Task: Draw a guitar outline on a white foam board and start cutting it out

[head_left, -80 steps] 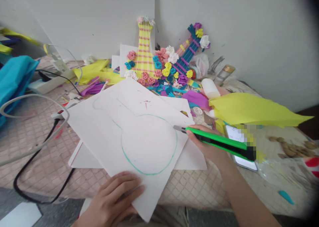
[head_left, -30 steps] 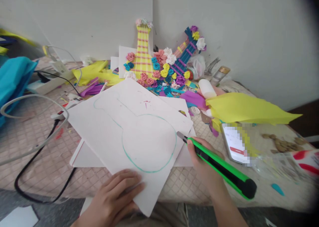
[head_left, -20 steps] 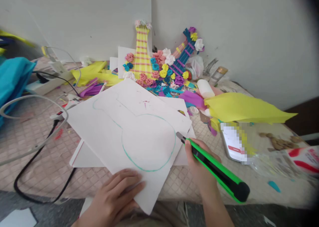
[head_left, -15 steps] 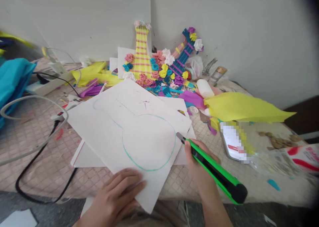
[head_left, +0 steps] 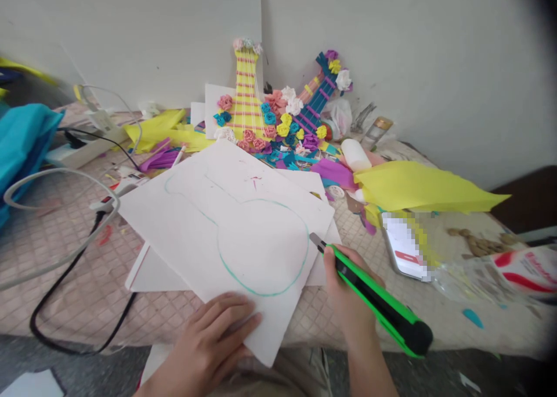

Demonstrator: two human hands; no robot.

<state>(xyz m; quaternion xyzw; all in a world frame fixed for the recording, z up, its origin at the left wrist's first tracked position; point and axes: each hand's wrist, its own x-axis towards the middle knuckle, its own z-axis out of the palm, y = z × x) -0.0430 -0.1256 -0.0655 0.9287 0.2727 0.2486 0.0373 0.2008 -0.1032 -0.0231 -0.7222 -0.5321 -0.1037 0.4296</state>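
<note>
A white cardboard sheet (head_left: pixel 261 252) with a guitar outline drawn in green lies slantwise before me, its near corner jutting past the table edge. My left hand (head_left: pixel 226 333) grips its near left edge, fingers laid over the top and thumb mostly hidden. In my right hand (head_left: pixel 348 281) is a green and black utility knife (head_left: pixel 378 301), its blade out. The blade tip is at the right side of the outline's rounded body; whether it touches the sheet I cannot tell. More white sheets (head_left: pixel 161 272) lie underneath.
Two flower-decorated paper guitars, one yellow (head_left: pixel 246 95) and one blue (head_left: pixel 319 98), lean at the wall. Yellow crepe paper (head_left: pixel 426 188), a phone (head_left: pixel 404 246) and a plastic wrapper (head_left: pixel 526 269) are on the right. Cables (head_left: pixel 78 263) and a power strip (head_left: pixel 87 147) lie left.
The white sheet and my left hand have shifted slightly to the right in view. The knife stays at nearly the same spot by the outline's right side.
</note>
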